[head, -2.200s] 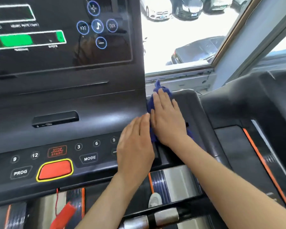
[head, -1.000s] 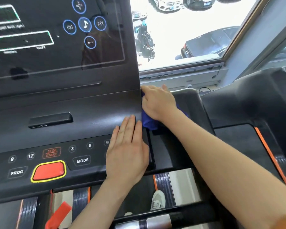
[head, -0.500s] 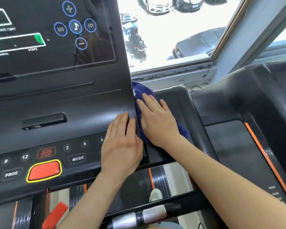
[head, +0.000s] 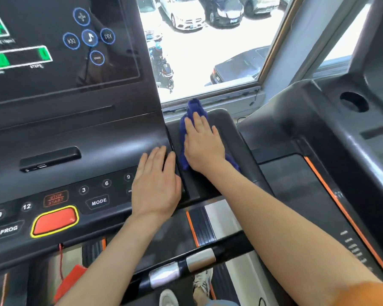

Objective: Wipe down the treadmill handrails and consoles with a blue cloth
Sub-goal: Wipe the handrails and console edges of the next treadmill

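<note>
Under right hand (head: 202, 144), blue cloth (head: 196, 110) pressed flat on side panel (head: 233, 138), fingers straight. Left hand (head: 156, 186) just beside, flat on console (head: 97, 133) edge, holding nothing. Best: even palm pressure, long overlapping strokes, cloth edge into seam (head: 171, 138) between hands.

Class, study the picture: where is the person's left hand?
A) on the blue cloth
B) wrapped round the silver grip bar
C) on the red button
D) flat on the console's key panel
D: the left hand lies flat, fingers straight, on the console right of the MODE key; the right hand presses the blue cloth.
</note>
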`<action>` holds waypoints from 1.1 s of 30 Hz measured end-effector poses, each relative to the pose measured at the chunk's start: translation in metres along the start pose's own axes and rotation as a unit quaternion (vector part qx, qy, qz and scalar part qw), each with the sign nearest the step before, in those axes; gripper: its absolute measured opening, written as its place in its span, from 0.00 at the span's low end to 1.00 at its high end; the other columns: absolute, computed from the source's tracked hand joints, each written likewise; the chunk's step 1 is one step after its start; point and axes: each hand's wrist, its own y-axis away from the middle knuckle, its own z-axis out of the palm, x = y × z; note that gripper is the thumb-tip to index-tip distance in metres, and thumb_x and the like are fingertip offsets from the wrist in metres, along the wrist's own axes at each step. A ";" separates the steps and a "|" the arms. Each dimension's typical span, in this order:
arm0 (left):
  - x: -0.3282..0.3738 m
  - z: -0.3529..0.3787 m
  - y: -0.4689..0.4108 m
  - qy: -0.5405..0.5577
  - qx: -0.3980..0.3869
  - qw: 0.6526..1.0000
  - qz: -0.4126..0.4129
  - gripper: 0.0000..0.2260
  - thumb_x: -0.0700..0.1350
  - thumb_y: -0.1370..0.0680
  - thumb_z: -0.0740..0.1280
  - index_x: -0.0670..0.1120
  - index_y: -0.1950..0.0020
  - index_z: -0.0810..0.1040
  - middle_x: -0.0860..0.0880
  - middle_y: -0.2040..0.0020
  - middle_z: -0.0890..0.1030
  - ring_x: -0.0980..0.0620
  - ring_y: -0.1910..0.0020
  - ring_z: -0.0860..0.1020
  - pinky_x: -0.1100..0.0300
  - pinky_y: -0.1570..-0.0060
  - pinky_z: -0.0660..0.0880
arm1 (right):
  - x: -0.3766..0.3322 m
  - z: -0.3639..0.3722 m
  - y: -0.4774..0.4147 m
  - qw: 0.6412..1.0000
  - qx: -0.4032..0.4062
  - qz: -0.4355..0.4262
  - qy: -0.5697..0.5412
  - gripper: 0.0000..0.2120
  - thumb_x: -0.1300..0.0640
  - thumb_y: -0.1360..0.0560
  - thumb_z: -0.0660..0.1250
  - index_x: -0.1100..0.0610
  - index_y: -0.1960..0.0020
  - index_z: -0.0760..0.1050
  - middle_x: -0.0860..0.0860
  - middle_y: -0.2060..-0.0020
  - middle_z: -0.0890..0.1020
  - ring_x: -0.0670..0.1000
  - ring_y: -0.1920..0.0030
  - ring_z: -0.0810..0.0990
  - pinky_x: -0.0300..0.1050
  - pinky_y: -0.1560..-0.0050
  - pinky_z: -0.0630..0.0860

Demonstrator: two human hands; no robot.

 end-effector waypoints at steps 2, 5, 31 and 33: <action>0.005 0.000 0.009 -0.006 -0.011 0.999 0.051 0.18 0.39 0.28 0.60 0.39 0.40 0.78 0.38 0.36 0.77 0.40 0.34 0.73 0.45 0.30 0.61 | 0.012 -0.005 0.025 0.999 -0.014 -0.016 0.028 0.31 0.57 0.21 0.59 0.57 0.22 0.51 0.55 0.22 0.51 0.54 0.23 0.51 0.53 0.26 0.53; 0.021 0.003 0.019 -0.005 -0.041 0.993 0.113 0.21 0.36 0.34 0.70 0.40 0.41 0.80 0.40 0.38 0.78 0.41 0.37 0.76 0.45 0.31 0.65 | 0.047 -0.008 0.093 0.999 0.011 0.009 0.033 0.31 0.63 0.31 0.68 0.59 0.29 0.67 0.56 0.25 0.64 0.55 0.26 0.64 0.54 0.30 0.62; 0.094 0.028 -0.047 0.128 -0.028 0.990 0.061 0.20 0.45 0.24 0.57 0.40 0.35 0.76 0.42 0.40 0.77 0.40 0.44 0.75 0.45 0.45 0.75 | 0.115 -0.013 -0.030 0.945 0.048 0.106 -0.304 0.18 0.60 0.19 0.53 0.60 0.30 0.68 0.61 0.33 0.73 0.61 0.35 0.72 0.48 0.41 0.66; 0.103 0.032 -0.046 0.123 -0.027 0.990 0.061 0.18 0.45 0.23 0.58 0.41 0.36 0.76 0.41 0.39 0.76 0.40 0.42 0.75 0.45 0.42 0.73 | 0.132 -0.005 -0.027 0.907 0.001 0.164 -0.388 0.15 0.58 0.18 0.52 0.61 0.39 0.74 0.63 0.39 0.77 0.58 0.44 0.75 0.46 0.48 0.67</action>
